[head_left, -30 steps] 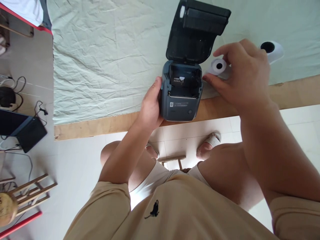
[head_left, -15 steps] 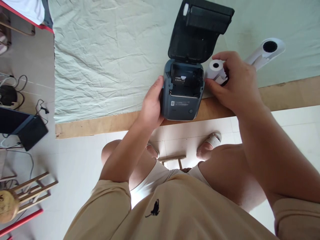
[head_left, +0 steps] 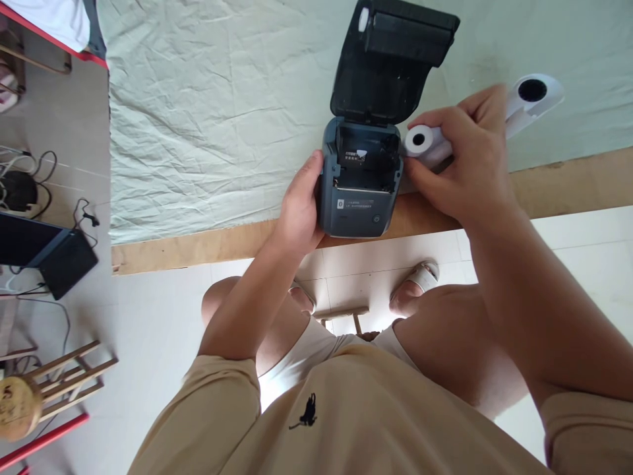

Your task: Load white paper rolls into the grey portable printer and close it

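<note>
A small dark grey label printer (head_left: 360, 198) stands at the table's near edge, its lid (head_left: 390, 59) swung open and tilted back. The paper bay inside shows no roll. My left hand (head_left: 299, 208) grips the printer's left side. My right hand (head_left: 467, 158) holds a white paper roll (head_left: 422, 144) just to the right of the printer, its dark core hole facing me. A second white roll (head_left: 534, 95) lies on the cloth behind my right hand.
A wrinkled pale green cloth (head_left: 212, 112) covers the wooden table (head_left: 198, 247). On the floor at the left are a dark laptop (head_left: 44, 254), cables (head_left: 30, 178) and a wooden rack (head_left: 59, 382). My knees and sandalled feet show below the table edge.
My right hand came down on the white roll beside the printer, closed on it and brought it closer to the printer. My left hand kept its grip.
</note>
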The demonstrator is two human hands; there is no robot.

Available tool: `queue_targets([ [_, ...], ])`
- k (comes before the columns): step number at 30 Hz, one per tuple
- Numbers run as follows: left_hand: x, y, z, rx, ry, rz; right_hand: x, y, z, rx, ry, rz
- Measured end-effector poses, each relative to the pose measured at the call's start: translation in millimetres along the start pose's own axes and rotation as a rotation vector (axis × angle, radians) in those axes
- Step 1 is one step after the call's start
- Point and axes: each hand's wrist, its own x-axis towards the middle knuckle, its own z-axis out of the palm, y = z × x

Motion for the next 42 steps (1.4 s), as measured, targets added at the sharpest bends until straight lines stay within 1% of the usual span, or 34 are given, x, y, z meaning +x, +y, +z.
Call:
queue_targets([
  [2, 0, 0, -0.3, 0.01, -0.002, 0.003, 1, 1, -1, -0.012, 0.017, -0.009],
  [5, 1, -1, -0.8, 0.026, 0.018, -0.006, 2, 5, 0, 0.006, -0.035, 0.038],
  [9, 2, -1, -1.7, 0.023, 0.048, -0.012, 3, 9, 1, 0.025, 0.006, 0.047],
  [12, 2, 0, -1.4, 0.008, 0.042, -0.032, 1, 7, -1, 0.03, -0.015, 0.042],
  [14, 1, 0, -0.8, 0.003, 0.025, -0.044, 0, 7, -1, 0.02, -0.039, 0.018],
  [16, 1, 0, -0.4, 0.005, 0.014, -0.039, -1, 8, 0, 0.018, -0.051, -0.039],
  [18, 1, 0, -0.5, 0.012, 0.02, -0.023, -1, 11, 1, 0.023, -0.065, -0.073],
  [24, 3, -2, -1.6, 0.018, 0.062, -0.015, 0, 9, 1, 0.008, -0.03, 0.009],
  [29, 3, 0, 0.2, 0.021, 0.043, 0.008, -1, 9, 0, -0.01, -0.051, -0.022],
  [31, 4, 0, 0.3, 0.045, 0.011, 0.033, 0, 13, 1, 0.031, -0.037, -0.018],
  [35, 9, 1, -1.3, 0.092, -0.048, 0.056, 0, 20, 6, 0.227, 0.024, 0.009],
  [40, 13, 0, -3.9, 0.115, -0.075, 0.084, -1, 19, 10, 0.338, 0.14, 0.059],
  [42, 14, -2, -6.1, 0.115, -0.081, 0.09, -1, 18, 9, 0.382, 0.17, 0.046],
])
